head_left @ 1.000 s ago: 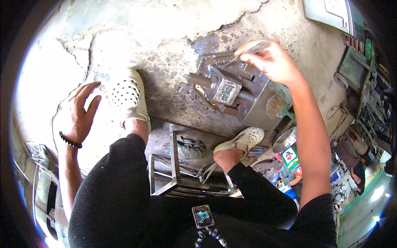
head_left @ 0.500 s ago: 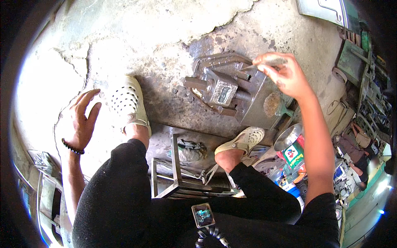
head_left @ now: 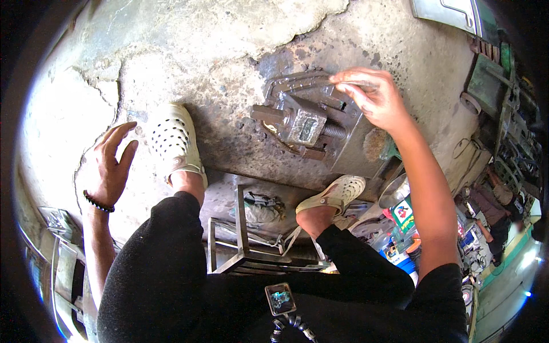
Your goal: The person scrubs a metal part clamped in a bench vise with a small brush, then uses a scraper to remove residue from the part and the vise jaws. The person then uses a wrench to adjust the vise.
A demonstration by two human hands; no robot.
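On the concrete floor ahead of me stands a heavy, greasy metal vise, with a square block, a threaded screw and a bent bar along its far side. My right hand is over the vise's far right part, thumb and fingers pinched together beside the end of the bent bar. What the pinch holds is too small to make out. My left hand, a dark beaded bracelet at its wrist, hangs on the left beside my left shoe, fingers apart and holding nothing.
A round brush lies at the vise's right edge. A low metal frame stool stands between my legs. Near my right knee are a metal bowl and coloured packets. Another person is at the far right, among clutter.
My right hand has moved left, toward the bent bar's end; the thin piece seen in its fingers before is now hard to see. The left hand has hardly moved.
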